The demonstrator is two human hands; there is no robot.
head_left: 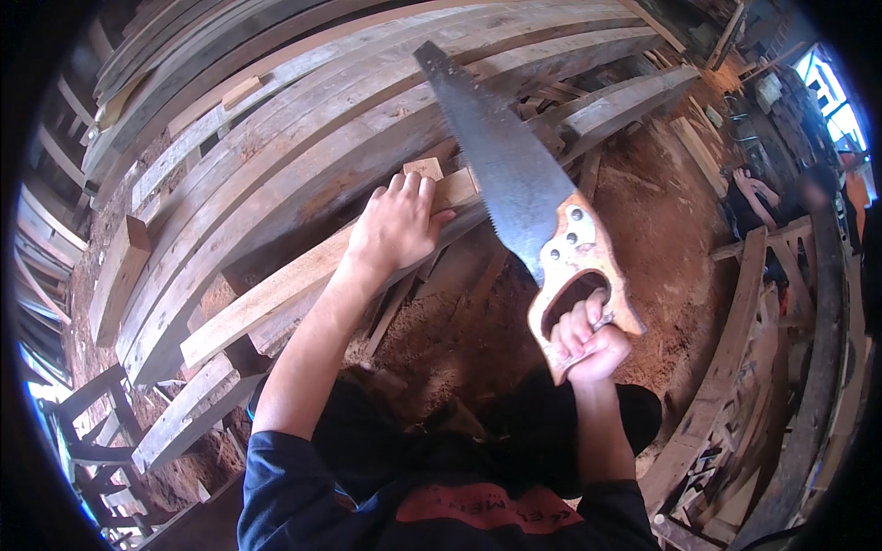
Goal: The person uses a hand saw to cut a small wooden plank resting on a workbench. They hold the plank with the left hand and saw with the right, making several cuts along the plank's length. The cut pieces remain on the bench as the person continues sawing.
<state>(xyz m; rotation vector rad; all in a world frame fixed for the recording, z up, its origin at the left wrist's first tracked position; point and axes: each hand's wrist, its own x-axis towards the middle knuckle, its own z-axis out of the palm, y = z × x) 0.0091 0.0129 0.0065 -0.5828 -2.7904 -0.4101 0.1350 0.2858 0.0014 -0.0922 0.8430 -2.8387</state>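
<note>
My right hand (593,340) is wrapped round the wooden handle of a handsaw (510,151). Its wide grey blade points up and to the left, teeth toward the left. The blade crosses the far end of a pale wooden strip (276,298); whether the teeth touch the wood I cannot tell. My left hand (397,222) grips that strip from above, to the left of the blade, with fingers bent over its far side. Just beyond those fingers a small pale wooden block (423,168) shows, partly hidden. The strip lies on a thicker grey beam.
Long grey timber beams (303,138) lie side by side across the far side. A short offcut (121,266) stands at the left. Reddish dirt and sawdust (643,239) cover the floor. More planks (726,367) line the right, where another person's hands (753,186) show.
</note>
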